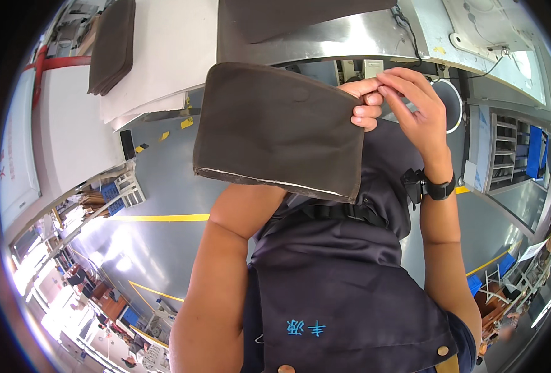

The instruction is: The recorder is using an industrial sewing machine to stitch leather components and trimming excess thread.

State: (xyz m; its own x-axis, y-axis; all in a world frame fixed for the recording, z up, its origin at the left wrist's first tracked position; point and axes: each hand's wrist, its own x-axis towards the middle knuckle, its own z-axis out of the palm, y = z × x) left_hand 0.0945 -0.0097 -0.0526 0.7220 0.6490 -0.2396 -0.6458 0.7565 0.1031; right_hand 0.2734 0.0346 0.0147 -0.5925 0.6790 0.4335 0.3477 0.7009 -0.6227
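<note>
A flat, dark brown rectangular piece (275, 127), like a leather or fabric panel with rounded upper corners, is held up in front of me. A pale line runs along its lower edge. My left hand (365, 113) grips it at the right edge; the left forearm passes behind the piece, so most of that hand is hidden. Close by, my right hand (420, 105) has its thumb and fingertips pinched together at the left hand's index fingertip. Whatever may be between those fingers is too small to make out. The right wrist wears a black watch-like band (438, 186).
Several similar dark pieces (112, 46) lie stacked on the white table (163, 56) at the left. Another dark sheet (288, 18) covers part of the metal worktop (356, 40) ahead. A black cable hangs nearby, and a round white-rimmed bin (454, 105) stands beyond my right hand.
</note>
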